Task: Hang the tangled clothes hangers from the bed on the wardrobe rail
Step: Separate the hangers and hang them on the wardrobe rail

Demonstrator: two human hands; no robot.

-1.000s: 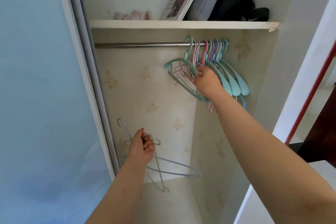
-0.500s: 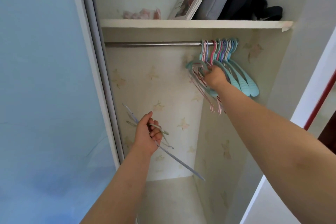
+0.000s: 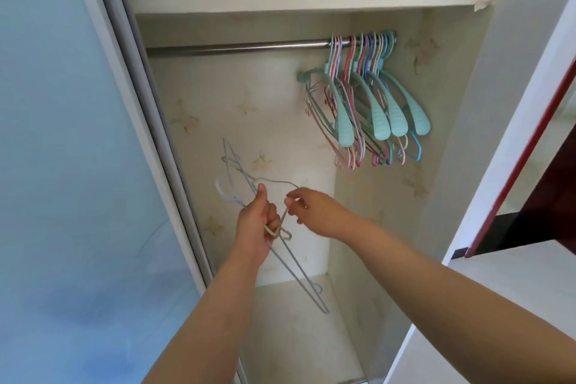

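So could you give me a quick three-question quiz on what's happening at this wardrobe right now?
1. True or false: the left hand grips the thin wire hangers.
2. Where on the rail does the hung bunch of coloured hangers sit? A. right end B. left end C. middle
3. What is the right hand doing?

Key: 1. True. 2. A. 3. Its fingertips pinch a wire of the bundle that the left hand holds.

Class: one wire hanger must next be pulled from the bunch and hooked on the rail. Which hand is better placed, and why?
Right. The right hand already pinches one wire of the bunch and lies nearer the rail. The left hand grips the bunch.
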